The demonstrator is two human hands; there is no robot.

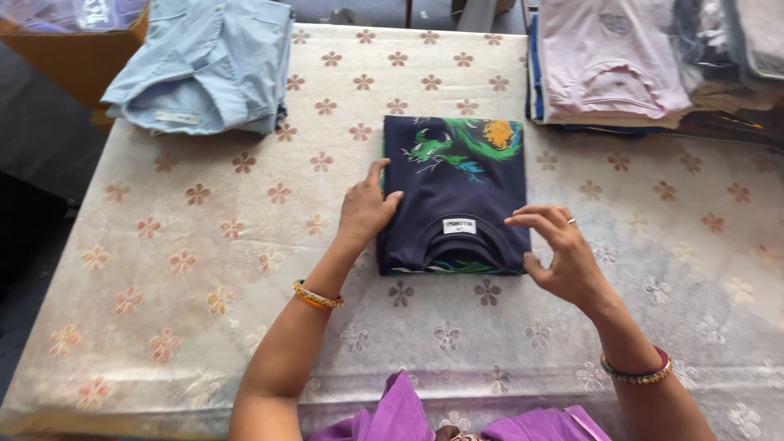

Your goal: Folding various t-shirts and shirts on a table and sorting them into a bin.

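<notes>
Left hand [365,208]: fingers together, flat against the left edge of folded navy T-shirt [456,192]. Right hand [559,253]: fingers curled loosely apart at its right edge. Shirt lies mid-table [204,269], toward the far edge.

Flower-patterned table cover [245,269], daylit

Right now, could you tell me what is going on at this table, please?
A person's left hand rests against the left edge of a folded navy T-shirt with a green dragon print, and the right hand touches its right edge. Folded light blue shirts and pink T-shirts sit on the floral tablecloth.
</notes>
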